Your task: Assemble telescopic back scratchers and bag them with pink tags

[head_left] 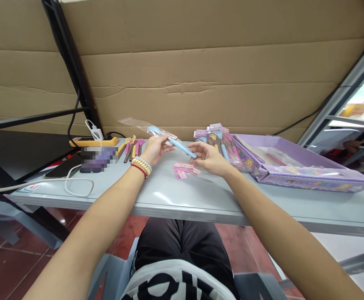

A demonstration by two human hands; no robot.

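A light-blue back scratcher [182, 148] with a hand-shaped end lies slantwise between my hands above the table, partly inside a clear plastic bag [133, 121]. My left hand [155, 150] is closed around the bag and the scratcher near its hand-shaped end. At the lower end of the blue handle, my right hand [209, 158] pinches it with the fingertips. Small pink printed cards [183, 169] are spread on the table just below. Loose yellow and pink back scratchers [131, 149] lie left of my left hand. Bagged scratchers [222, 146] are piled beyond my right hand.
A purple box [315, 179] with plastic bags inside stands on the right of the table [166, 200]. On the left are a yellow power strip [97, 142], a white cable [78, 180] and a dark flat device [64, 166]. Cardboard [182, 71] backs the table.
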